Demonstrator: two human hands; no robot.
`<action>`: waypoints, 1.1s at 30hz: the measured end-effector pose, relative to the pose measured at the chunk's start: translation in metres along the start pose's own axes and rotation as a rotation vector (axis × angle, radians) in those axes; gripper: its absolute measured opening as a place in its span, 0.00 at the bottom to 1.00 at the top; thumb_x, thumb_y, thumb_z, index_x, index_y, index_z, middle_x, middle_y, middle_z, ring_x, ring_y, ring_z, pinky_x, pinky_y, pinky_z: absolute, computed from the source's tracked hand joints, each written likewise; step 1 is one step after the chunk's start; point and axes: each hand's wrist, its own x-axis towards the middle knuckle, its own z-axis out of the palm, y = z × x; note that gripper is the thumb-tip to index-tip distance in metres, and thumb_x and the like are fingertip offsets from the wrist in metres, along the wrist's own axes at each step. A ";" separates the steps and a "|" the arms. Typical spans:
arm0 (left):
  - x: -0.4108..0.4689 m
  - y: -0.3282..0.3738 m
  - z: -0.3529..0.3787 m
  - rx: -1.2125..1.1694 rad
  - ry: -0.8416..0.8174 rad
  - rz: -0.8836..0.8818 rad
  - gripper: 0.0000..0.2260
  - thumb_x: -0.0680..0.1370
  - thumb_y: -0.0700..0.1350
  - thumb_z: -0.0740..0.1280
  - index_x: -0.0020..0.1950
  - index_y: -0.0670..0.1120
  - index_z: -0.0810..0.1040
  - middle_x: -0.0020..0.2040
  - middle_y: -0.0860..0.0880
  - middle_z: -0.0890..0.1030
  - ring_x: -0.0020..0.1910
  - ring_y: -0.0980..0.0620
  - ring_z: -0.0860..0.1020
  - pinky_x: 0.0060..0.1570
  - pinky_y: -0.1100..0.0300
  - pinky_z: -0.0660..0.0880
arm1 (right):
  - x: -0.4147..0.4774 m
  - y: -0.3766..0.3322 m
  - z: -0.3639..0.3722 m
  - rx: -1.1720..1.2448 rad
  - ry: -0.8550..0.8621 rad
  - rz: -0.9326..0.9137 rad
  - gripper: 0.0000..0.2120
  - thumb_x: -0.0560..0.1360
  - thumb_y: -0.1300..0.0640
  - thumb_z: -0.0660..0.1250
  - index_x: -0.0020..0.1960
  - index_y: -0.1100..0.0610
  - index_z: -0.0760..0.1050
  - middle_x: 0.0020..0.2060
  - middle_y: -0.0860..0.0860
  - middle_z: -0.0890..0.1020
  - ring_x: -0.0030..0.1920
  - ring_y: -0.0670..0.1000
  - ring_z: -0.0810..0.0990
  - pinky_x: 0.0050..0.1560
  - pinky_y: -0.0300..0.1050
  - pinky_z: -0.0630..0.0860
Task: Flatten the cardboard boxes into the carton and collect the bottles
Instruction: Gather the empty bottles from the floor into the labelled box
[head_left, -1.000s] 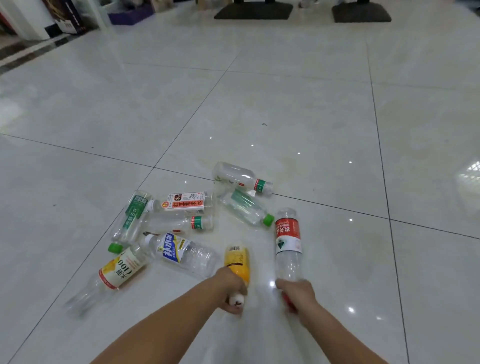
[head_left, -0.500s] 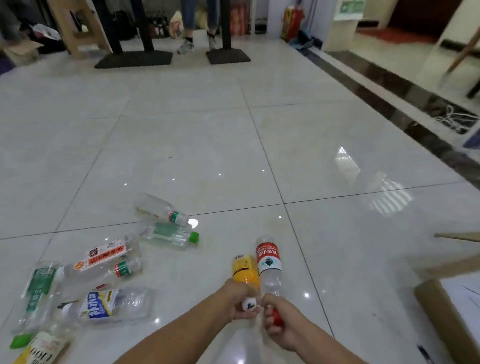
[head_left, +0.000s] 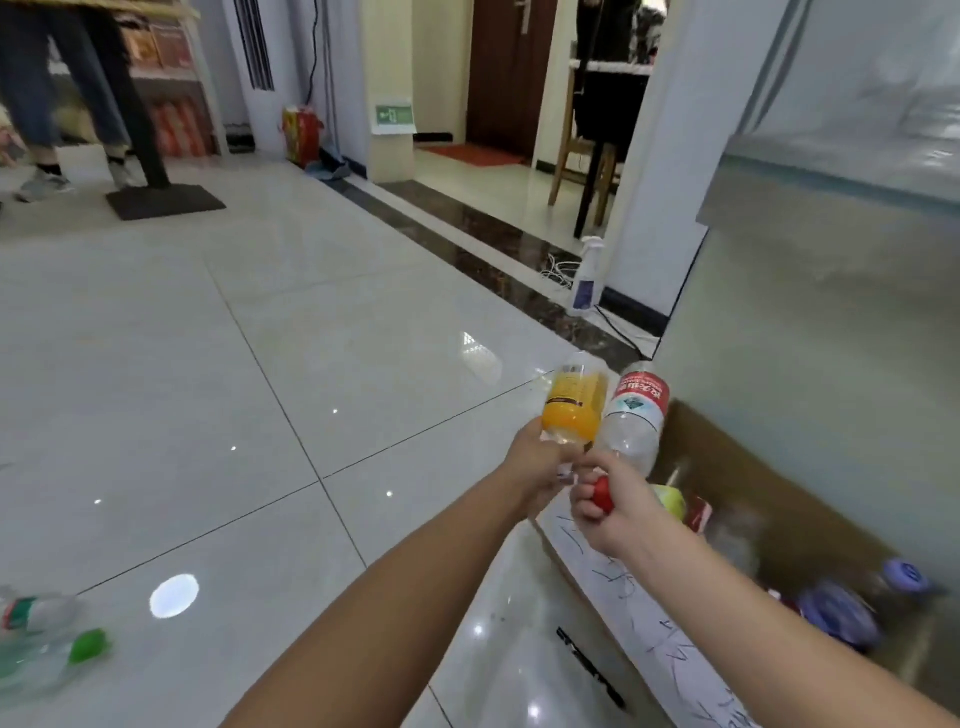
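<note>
My left hand (head_left: 540, 465) grips the neck of a yellow-labelled bottle (head_left: 575, 400), held up off the floor. Right beside it, my right hand (head_left: 608, 501) grips the red cap end of a clear red-labelled bottle (head_left: 635, 410). Both bottles point up and away, side by side, just left of an open brown carton (head_left: 810, 525) at the lower right. Inside the carton lie several bottles, some with purple caps (head_left: 836, 613), blurred. Two more bottles (head_left: 41, 639), one green-capped, lie on the floor at the lower left.
A grey cabinet (head_left: 831, 312) rises right behind the carton. A white spray bottle (head_left: 587, 280) and cables stand by the wall. A table base (head_left: 166, 200) and a person's legs (head_left: 47, 130) are at the far left; a chair sits beyond the doorway.
Both hands lifted their bottles off the floor and swung right toward the carton. The view turned right, so the bottle pile slid to the lower left edge.
</note>
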 end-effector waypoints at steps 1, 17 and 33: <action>0.007 0.000 0.019 0.058 -0.013 0.018 0.09 0.72 0.37 0.67 0.50 0.47 0.75 0.44 0.43 0.78 0.35 0.51 0.74 0.30 0.66 0.70 | 0.004 -0.009 -0.014 0.031 0.034 -0.006 0.08 0.73 0.63 0.62 0.36 0.57 0.69 0.16 0.47 0.67 0.13 0.43 0.63 0.14 0.27 0.54; 0.071 -0.053 0.109 1.153 -0.057 0.109 0.26 0.78 0.46 0.63 0.74 0.42 0.62 0.71 0.39 0.66 0.68 0.40 0.62 0.68 0.50 0.61 | 0.065 -0.057 -0.113 -0.757 0.447 0.225 0.35 0.72 0.30 0.56 0.47 0.65 0.71 0.41 0.62 0.78 0.38 0.59 0.77 0.41 0.48 0.77; -0.194 -0.153 -0.351 0.790 0.753 -0.495 0.19 0.77 0.39 0.62 0.68 0.45 0.71 0.68 0.44 0.72 0.66 0.44 0.72 0.64 0.53 0.71 | 0.038 0.180 0.181 -1.950 -0.056 -0.696 0.29 0.80 0.40 0.50 0.58 0.64 0.76 0.56 0.61 0.78 0.58 0.62 0.76 0.54 0.51 0.72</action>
